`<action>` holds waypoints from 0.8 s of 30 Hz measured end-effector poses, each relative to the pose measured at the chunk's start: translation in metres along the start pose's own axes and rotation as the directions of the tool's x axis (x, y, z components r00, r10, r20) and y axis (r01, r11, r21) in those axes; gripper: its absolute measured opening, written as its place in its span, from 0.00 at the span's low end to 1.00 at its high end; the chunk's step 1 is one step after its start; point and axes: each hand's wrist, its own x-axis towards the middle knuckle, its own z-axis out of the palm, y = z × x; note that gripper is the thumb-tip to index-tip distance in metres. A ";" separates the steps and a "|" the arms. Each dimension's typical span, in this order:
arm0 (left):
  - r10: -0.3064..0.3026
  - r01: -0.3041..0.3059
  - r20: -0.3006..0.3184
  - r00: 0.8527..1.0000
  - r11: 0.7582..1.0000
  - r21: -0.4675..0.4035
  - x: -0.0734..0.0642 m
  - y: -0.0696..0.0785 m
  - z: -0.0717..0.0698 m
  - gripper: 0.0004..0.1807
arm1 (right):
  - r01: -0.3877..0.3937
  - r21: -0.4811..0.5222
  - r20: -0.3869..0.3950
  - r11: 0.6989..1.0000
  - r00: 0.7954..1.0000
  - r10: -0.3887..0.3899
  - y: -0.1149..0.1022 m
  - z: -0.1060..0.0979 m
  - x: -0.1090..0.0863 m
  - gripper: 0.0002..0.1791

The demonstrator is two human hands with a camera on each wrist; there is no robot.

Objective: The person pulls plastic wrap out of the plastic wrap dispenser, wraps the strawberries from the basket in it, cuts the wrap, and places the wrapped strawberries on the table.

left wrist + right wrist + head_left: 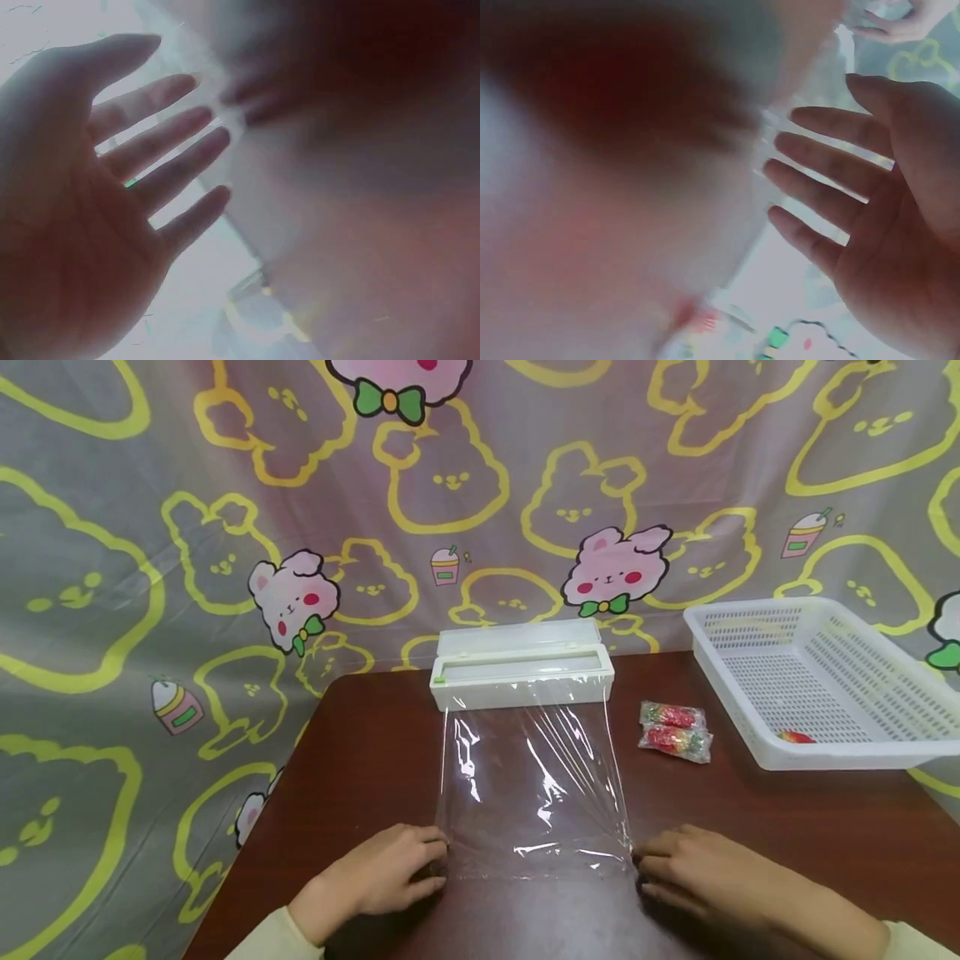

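Observation:
A sheet of clear cling film (pixel 536 793) lies on the table, stretching toward me from a white cling film dispenser (pixel 525 693) whose see-through lid (pixel 517 632) stands raised. My left hand (pixel 393 868) rests at the film's near left corner. At the near right corner, the fingertips of my right hand (pixel 705 872) touch the film's edge. Both wrist views show straight, spread fingers, with the left palm (pixel 82 247) and the right palm (pixel 892 247) bare. Much of each wrist view is blurred.
Two wrapped red candies (pixel 675 742) lie right of the dispenser on the dark brown table (pixel 360 752). A white plastic basket (pixel 862 758) stands at the right, with a small red item (pixel 795 737) inside. Behind hangs a patterned curtain (pixel 480 543).

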 end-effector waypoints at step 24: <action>-0.309 0.309 0.011 0.951 0.949 -0.066 0.179 -0.094 0.010 0.27 | -0.312 0.001 0.211 0.950 0.929 0.305 0.117 0.066 0.185 0.27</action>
